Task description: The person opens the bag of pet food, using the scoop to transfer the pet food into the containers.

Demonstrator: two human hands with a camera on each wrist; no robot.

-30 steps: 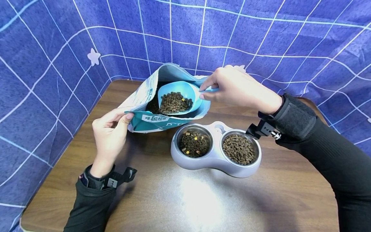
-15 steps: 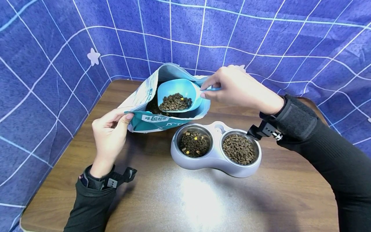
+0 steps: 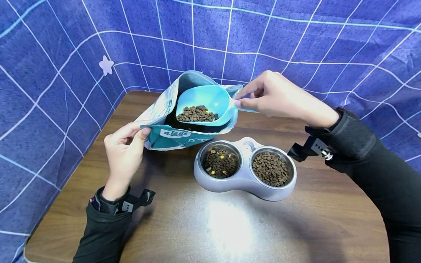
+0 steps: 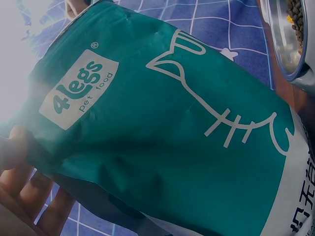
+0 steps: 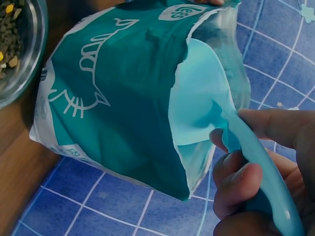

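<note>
My left hand (image 3: 124, 155) pinches the left edge of a teal and white pet food bag (image 4: 162, 123), its thumb over the front rim. The bag's mouth gapes upward. With my right hand (image 3: 279, 95) I grip the handle of a light-blue scoop (image 3: 205, 95), fingers wrapped round it in the right wrist view. The scoop sits in the mouth of the bag, tilted, with brown kibble (image 3: 197, 114) and a yellow piece gathered along its lower side. Darker kibble shows in shadow inside the bag beneath it.
In front of the bag stands a pale double feeder (image 3: 245, 175). Its left steel bowl (image 3: 237, 148) holds kibble with yellow and tan bits, its right bowl (image 3: 291, 164) plain kibble. A wooden table (image 3: 171, 219) lies below, with a blue grid-patterned cloth (image 3: 210, 33) behind.
My right hand has drawn back to the right and lifted the scoop slightly. Kibble in the scoop has shrunk to a smaller heap along its lower side. The left hand stays put.
</note>
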